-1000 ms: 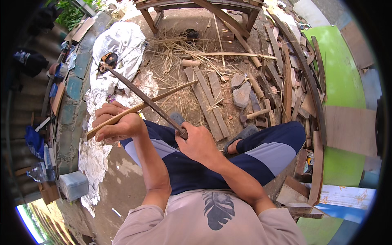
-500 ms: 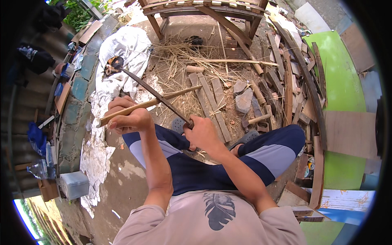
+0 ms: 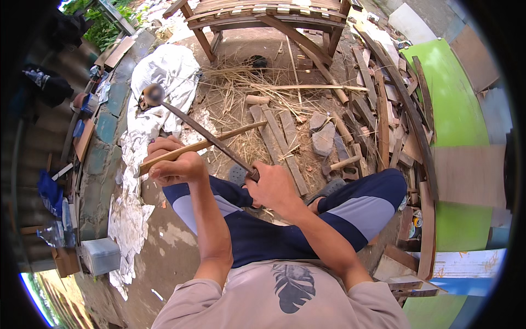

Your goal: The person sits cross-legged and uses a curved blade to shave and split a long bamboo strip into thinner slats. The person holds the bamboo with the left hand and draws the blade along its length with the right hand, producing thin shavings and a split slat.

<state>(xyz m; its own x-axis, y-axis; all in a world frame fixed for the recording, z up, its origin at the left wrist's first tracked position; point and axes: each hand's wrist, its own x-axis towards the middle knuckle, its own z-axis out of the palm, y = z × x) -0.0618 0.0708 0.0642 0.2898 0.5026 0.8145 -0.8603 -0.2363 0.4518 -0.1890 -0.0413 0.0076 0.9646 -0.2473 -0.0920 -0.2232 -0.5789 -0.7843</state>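
My left hand (image 3: 176, 162) is closed around a pale bamboo strip (image 3: 230, 133), which slants up to the right past my knees. In my right hand (image 3: 272, 185) is the near end of a long, dark, narrow blade-like tool, seemingly a knife (image 3: 200, 129). Its far end points up and left toward a white cloth (image 3: 164, 68). The knife crosses the bamboo strip ahead of my left hand and appears to touch it. A small orange, black and white cat (image 3: 152, 96) is on the cloth, partly blurred, just beyond the knife's tip.
Bamboo shavings (image 3: 235, 77) litter the ground below a slatted wooden bench (image 3: 263, 19). A hammer (image 3: 342, 163), stones (image 3: 323, 138) and wooden planks (image 3: 285, 143) lie ahead of my feet. Scrap timber (image 3: 386, 120) is heaped along the right; a low block wall (image 3: 98, 170) runs on the left.
The knife and both hands have shifted only slightly, with the same grips. The cat's head has moved and is now blurred. The whole view has turned a little.
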